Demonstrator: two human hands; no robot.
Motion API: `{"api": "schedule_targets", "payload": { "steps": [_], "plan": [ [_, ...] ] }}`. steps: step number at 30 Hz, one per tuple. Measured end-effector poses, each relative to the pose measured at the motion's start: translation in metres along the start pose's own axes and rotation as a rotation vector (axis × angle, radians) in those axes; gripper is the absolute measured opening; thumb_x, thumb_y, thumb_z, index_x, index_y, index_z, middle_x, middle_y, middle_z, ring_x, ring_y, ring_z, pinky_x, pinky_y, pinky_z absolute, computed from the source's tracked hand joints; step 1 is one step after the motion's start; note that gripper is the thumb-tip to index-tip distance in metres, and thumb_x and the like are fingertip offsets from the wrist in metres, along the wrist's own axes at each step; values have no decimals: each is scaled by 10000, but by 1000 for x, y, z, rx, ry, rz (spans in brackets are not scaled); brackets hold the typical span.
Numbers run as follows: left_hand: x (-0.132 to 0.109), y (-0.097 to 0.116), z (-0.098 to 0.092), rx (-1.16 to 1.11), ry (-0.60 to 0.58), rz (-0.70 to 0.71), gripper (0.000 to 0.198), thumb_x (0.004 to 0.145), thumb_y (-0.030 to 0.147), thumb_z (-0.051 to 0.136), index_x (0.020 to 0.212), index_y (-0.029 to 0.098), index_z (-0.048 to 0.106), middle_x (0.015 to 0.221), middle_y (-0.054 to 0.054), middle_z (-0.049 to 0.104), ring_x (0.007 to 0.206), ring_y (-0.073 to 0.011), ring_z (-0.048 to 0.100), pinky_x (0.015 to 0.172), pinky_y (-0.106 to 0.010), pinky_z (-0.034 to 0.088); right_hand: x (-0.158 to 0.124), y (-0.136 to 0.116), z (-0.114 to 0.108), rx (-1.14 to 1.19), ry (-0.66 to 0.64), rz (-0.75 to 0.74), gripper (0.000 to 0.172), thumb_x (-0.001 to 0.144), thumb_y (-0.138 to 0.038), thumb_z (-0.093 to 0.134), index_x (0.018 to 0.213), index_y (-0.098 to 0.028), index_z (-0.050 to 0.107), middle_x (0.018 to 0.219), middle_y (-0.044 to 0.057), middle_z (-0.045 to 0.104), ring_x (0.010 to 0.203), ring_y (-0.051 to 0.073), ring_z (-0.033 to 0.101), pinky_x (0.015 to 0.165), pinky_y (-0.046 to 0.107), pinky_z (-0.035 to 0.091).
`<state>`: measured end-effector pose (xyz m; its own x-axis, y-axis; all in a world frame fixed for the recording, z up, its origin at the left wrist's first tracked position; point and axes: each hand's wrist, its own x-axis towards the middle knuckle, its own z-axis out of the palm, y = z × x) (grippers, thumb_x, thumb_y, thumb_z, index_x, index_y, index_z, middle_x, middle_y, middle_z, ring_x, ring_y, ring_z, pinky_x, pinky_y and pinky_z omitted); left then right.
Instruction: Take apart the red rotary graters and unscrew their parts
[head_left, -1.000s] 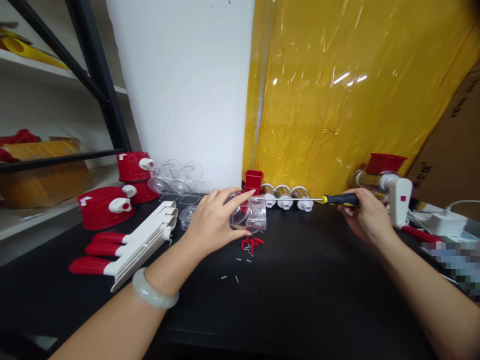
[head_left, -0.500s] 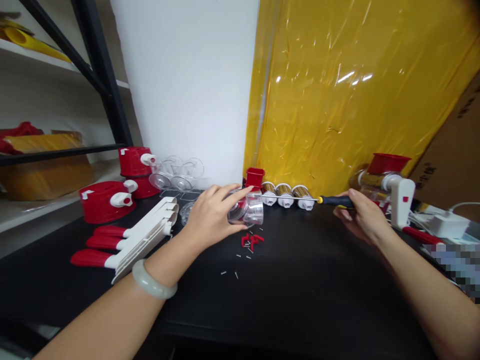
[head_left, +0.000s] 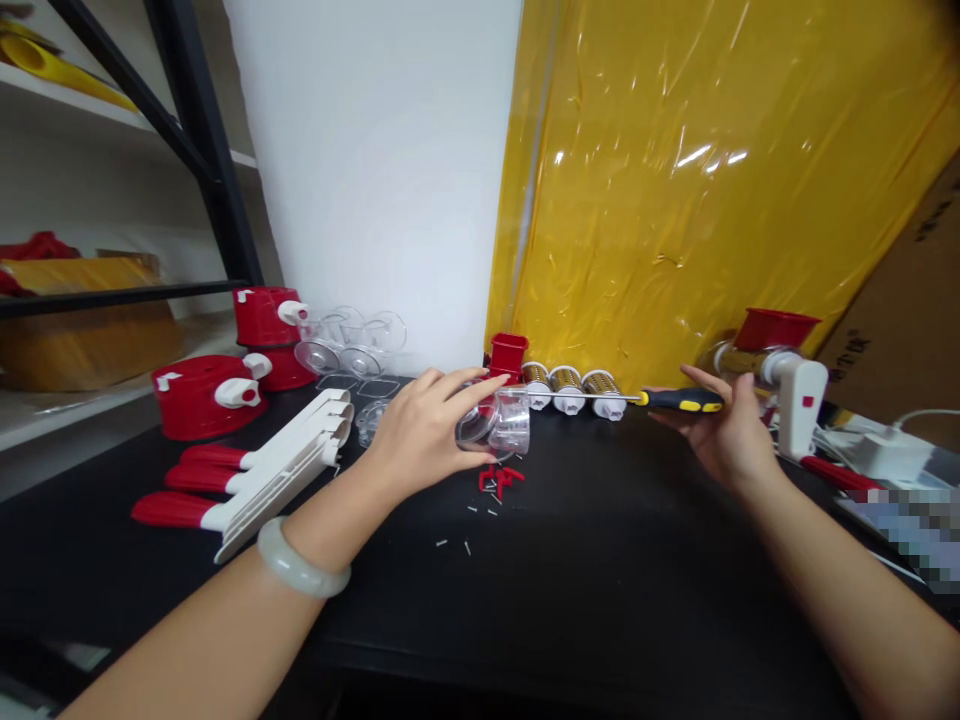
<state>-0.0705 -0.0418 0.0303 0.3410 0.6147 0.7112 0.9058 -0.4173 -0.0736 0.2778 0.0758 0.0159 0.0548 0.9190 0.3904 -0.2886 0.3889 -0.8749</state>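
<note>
My left hand (head_left: 420, 425), with a bangle on its wrist, is closed around a clear plastic housing (head_left: 513, 420) lying on its side. A red part shows inside it. The long shaft of a screwdriver (head_left: 682, 400) runs level into the housing from the right; its tip is hidden. My right hand (head_left: 712, 430) bears the black and yellow handle against its loosened fingers, thumb lifted off. Below the housing, small red plastic clips (head_left: 501, 480) and several loose screws (head_left: 468, 548) lie on the black table (head_left: 585, 600).
Several metal grater drums (head_left: 568, 388) and a red hopper (head_left: 509, 352) stand at the back. To the left are red bases (head_left: 206, 400), white red-handled pieces (head_left: 285, 455) and clear plastic parts (head_left: 352, 345). At right stands an assembled drum grater (head_left: 799, 400), near a white adapter (head_left: 896, 448).
My right hand has loosened and turned on the screwdriver handle, its thumb and fingers spreading so more of the handle shows. My left hand keeps the housing in place.
</note>
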Motion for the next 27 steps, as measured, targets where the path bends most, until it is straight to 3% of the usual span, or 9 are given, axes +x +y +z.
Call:
{"api": "schedule_targets", "payload": {
  "steps": [3,6,9,11,15,18,22,25,27],
  "plan": [
    [0,0,0,11,-5,6,788,719,470,790,1422,286,486,1380,-69,581,1086,-276,560,940,-426,468,3,7,-5,-331,79,-54,549,729,-763,591,716,-215,619,493,-7,552,395,140,512,383,277,421],
    [0,-2,1,14,-11,3,798,713,475,793,1423,288,482,1384,-63,578,1093,-281,557,940,-424,469,5,7,-8,-314,34,-64,403,733,-584,714,649,-218,568,444,-53,448,357,84,375,345,218,309],
    [-1,-3,2,7,-13,-8,802,712,486,791,1424,288,480,1388,-67,575,1106,-286,555,950,-431,465,4,1,-6,-24,-75,-28,159,700,-340,727,764,-256,609,581,-48,551,470,111,498,431,236,421],
    [-1,-3,2,6,-10,-9,802,714,493,788,1425,289,480,1389,-71,573,1115,-289,554,953,-433,464,3,-3,-4,87,-119,13,135,686,-299,687,807,-268,634,722,-23,632,609,148,603,530,283,505],
    [0,-3,2,2,-3,2,806,712,486,791,1428,294,477,1391,-74,570,1110,-289,559,949,-435,466,2,0,-5,30,-84,25,363,781,-577,581,875,-244,689,734,40,662,615,193,634,548,341,521],
    [0,-3,2,6,0,8,802,708,474,797,1425,303,480,1380,-73,579,1091,-288,563,942,-445,470,4,6,-8,-225,-11,-30,535,786,-727,535,783,-215,689,539,14,556,438,141,502,419,286,419],
    [0,-4,1,9,4,2,807,707,488,795,1424,296,479,1385,-70,575,1107,-291,557,947,-441,469,3,4,-6,-113,45,-67,217,681,-412,764,777,-240,673,628,-32,570,502,93,480,410,206,386],
    [0,-3,1,14,-8,-1,807,719,484,788,1433,287,467,1396,-67,565,1118,-284,550,957,-433,466,-1,-4,-2,165,-21,1,283,561,-202,735,827,-274,673,799,-16,653,732,145,605,597,275,545],
    [0,-3,1,15,-8,-1,802,718,482,789,1429,288,472,1386,-71,571,1124,-286,547,960,-438,463,-2,-6,-2,195,-77,25,249,585,-248,725,827,-262,669,867,22,682,835,188,637,661,332,574]
  ]
}}
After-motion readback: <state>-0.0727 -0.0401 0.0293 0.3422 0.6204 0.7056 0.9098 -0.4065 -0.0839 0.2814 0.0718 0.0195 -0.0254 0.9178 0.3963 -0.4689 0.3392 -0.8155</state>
